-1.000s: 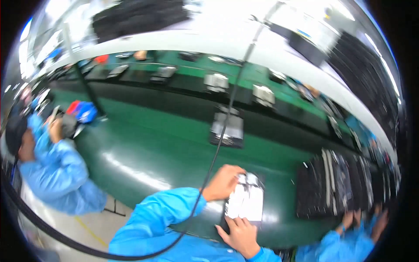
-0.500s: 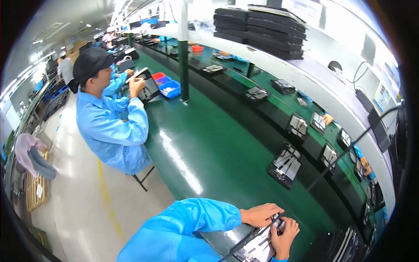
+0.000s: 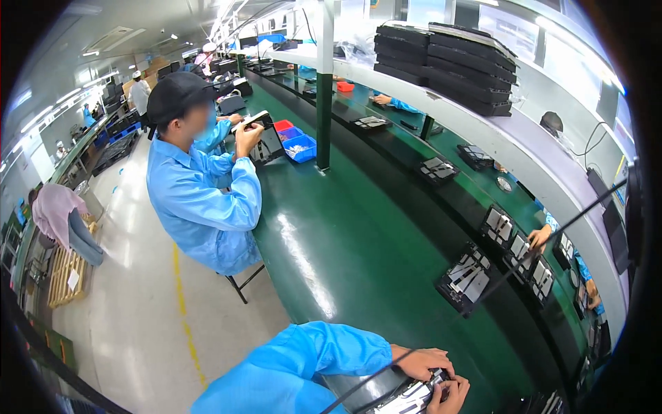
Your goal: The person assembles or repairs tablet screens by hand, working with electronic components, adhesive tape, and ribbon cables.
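At the lower edge, an opened tablet-like device (image 3: 408, 401) with a black frame and silver-white inner plates lies on the green bench, its near part cut off by the picture's rim. My left hand (image 3: 423, 363) reaches across its far end, fingers bent down over the edge. My right hand (image 3: 451, 396) grips the far right corner with thumb and fingers, close to the left fingertips. Any small part between the fingers is hidden. Another opened device (image 3: 465, 279) of the same kind lies farther off, beside the dark conveyor strip.
A co-worker in blue (image 3: 200, 186) holds a device at the left, near blue bins (image 3: 301, 149). A green post (image 3: 324, 121) rises from the bench. Across the strip, another person's hand (image 3: 540, 238) touches a device. Black trays (image 3: 469, 72) stack on the shelf. A thin dark cable crosses the view.
The whole view has shifted, moving the scene rightward. Both my hands stay at the device's far end, the right fingers slightly rearranged. Across the strip, another person's hand has come onto a device.
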{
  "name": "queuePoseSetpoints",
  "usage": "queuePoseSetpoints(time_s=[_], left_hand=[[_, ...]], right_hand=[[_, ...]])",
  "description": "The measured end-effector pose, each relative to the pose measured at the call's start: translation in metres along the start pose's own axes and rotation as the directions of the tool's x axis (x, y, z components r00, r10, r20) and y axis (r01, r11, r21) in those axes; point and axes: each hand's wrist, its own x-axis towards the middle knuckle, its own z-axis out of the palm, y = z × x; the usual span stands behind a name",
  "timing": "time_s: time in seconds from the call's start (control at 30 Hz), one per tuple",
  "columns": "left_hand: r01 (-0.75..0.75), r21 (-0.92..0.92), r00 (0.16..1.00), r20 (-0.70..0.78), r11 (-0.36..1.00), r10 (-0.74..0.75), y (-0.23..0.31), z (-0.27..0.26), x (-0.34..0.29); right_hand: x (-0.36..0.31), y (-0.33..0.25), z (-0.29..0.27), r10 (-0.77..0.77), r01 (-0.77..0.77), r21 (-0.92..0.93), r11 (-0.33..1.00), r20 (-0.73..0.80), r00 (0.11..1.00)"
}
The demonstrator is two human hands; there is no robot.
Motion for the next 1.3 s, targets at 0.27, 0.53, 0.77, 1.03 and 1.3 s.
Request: queuePoseSetpoints(time_s=[0.27,0.53,0.77,1.03,1.3], left_hand=[[-0.025,-0.103,0.975,0.216,0.994,0.047,-0.030,-0.016,0.004],[-0.036,-0.073,0.952,0.301,0.997,0.056,-0.037,-0.017,0.002],[-0.147,-0.054,0.960,0.234,0.988,0.156,-0.040,0.008,0.004],[-0.228,0.030,0.960,0.172,0.973,0.220,-0.015,-0.033,-0.016],[0.069,0.045,0.947,0.312,0.997,-0.080,0.015,-0.037,-0.017]], right_hand=[[0.009,-0.005,-0.010,0.004,-0.009,0.035,0.999,0.123,0.992],[0.003,0.005,0.007,-0.034,0.034,-0.008,0.999,0.035,0.999],[-0.014,0.000,-0.002,-0.013,0.012,-0.022,1.000,-0.017,1.000],[0.013,0.016,0.016,0.054,-0.017,0.320,0.947,-0.108,0.993],[0.003,0.026,0.014,0.166,-0.134,0.307,0.942,-0.078,0.983]])
